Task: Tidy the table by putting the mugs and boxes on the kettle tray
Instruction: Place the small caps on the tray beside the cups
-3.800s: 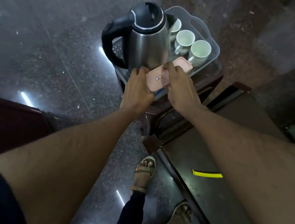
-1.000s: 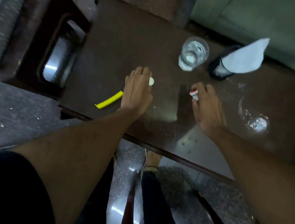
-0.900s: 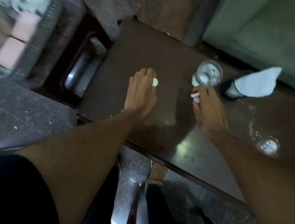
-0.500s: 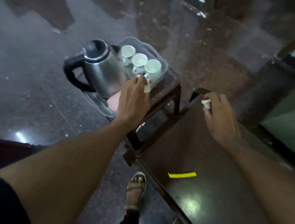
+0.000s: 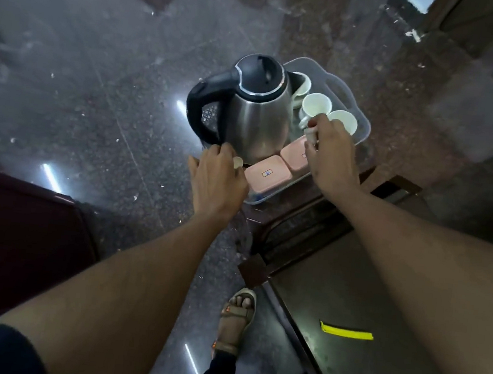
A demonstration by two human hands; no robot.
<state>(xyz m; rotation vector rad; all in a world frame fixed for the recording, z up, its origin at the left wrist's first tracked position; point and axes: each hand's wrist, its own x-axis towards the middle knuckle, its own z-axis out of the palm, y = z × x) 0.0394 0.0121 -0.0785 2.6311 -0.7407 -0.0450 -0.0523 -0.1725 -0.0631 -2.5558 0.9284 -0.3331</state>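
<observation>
A: Largest item?
B: 1 clear tray, carrying 1 steel kettle, 3 white mugs, 2 pink boxes along its near edge.
A: Tabletop?
B: 1 yellow strip.
A: Hands?
B: Left hand, grip pinching 1 small white piece beside the kettle. Right hand, grip pinching 1 small whitish item above the boxes.

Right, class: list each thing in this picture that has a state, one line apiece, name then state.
kettle: upright, lid closed
near pink box: lid on
far pink box: lid on
mugs: upright on tray
left hand: pinching small white piece
right hand: pinching small white item
</observation>
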